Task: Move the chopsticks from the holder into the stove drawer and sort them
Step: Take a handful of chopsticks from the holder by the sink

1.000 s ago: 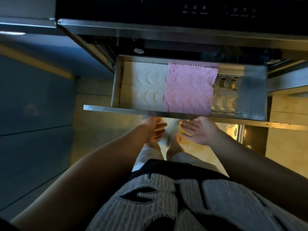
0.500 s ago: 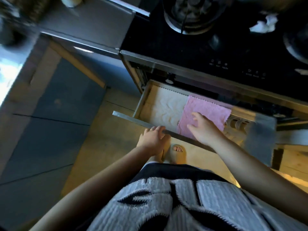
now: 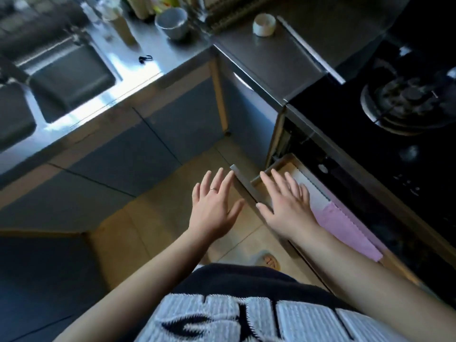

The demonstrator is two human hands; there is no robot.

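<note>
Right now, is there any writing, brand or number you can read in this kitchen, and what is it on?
No text here reads clearly.
On the stove control panel: small white marks, too small and blurred to read.
On the knitted top: large black shapes, perhaps letters, cut off and not readable.

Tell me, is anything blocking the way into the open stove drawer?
Only the right hand, spread flat over one end of the stove drawer. A white liner and a pink cloth lie flat on its floor, so they should not block. The left hand is beside the drawer front, holding nothing.
</note>
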